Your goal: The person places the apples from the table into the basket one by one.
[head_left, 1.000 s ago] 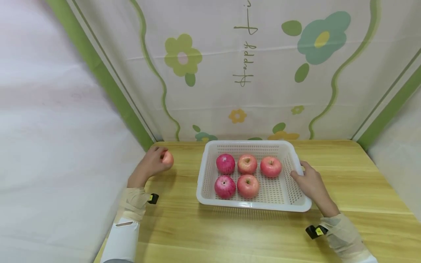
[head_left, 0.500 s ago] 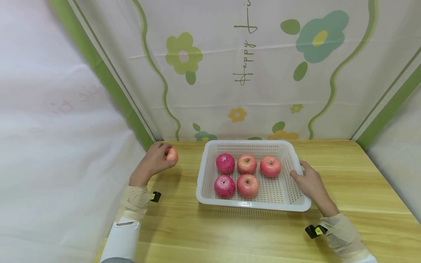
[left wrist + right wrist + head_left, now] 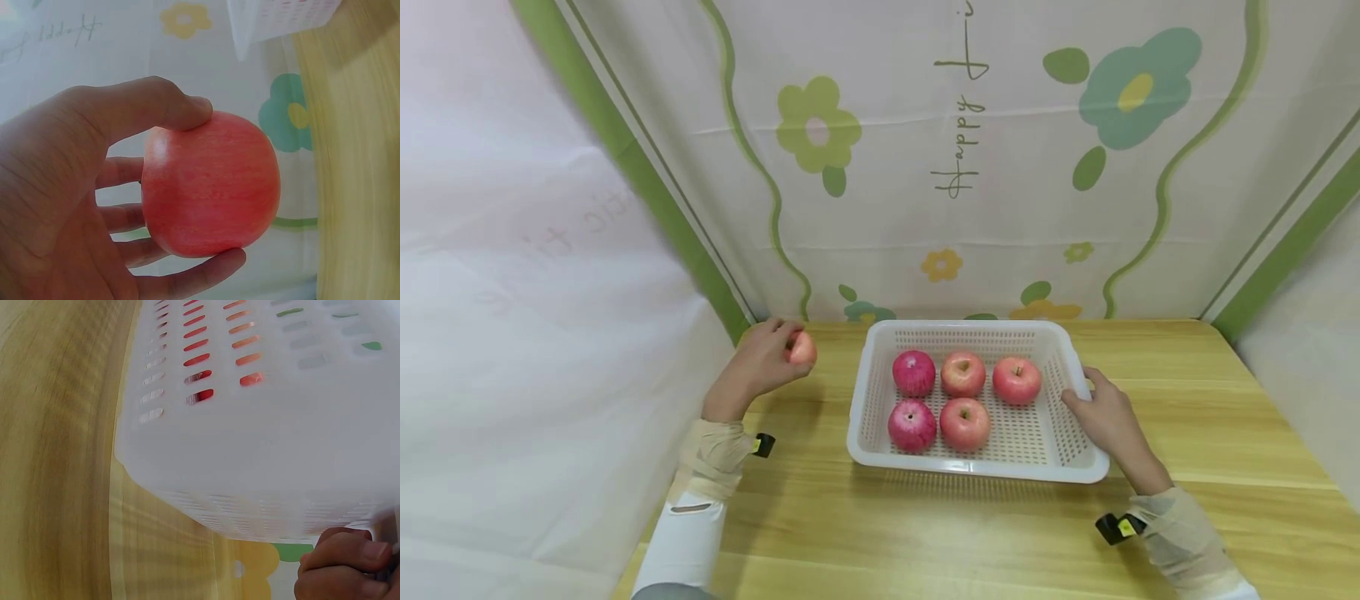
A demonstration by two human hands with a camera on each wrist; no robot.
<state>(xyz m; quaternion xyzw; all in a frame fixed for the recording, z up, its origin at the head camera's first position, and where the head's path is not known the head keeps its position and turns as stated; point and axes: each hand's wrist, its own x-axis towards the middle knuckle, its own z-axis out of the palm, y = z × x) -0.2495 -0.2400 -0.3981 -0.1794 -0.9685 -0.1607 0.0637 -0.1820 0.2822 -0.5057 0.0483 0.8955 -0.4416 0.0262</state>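
Note:
In the head view my left hand (image 3: 756, 371) holds a pinkish-red apple (image 3: 802, 348) above the table, left of the white perforated plastic basket (image 3: 970, 468). The left wrist view shows the thumb on one side of that apple (image 3: 212, 187) and fingers round the other. My right hand (image 3: 1108, 417) grips the basket's right rim, thumb over the edge. Inside the basket sit three pale red apples (image 3: 966, 424) and two deep magenta, apple-like fruits (image 3: 912, 426). Up close in the right wrist view, the basket wall (image 3: 250, 444) hides much of its contents; curled fingers (image 3: 340, 556) show at the lower right.
The basket stands on a wood-grain table (image 3: 880, 533), near its back edge. Behind rises a white curtain (image 3: 880, 167) with printed flowers and lettering. White cloth walls with green borders close in the left (image 3: 535, 350) and right sides.
My left hand has moved a little to the right and away from me with the apple, nearer the basket. The right hand and basket have stayed in place.

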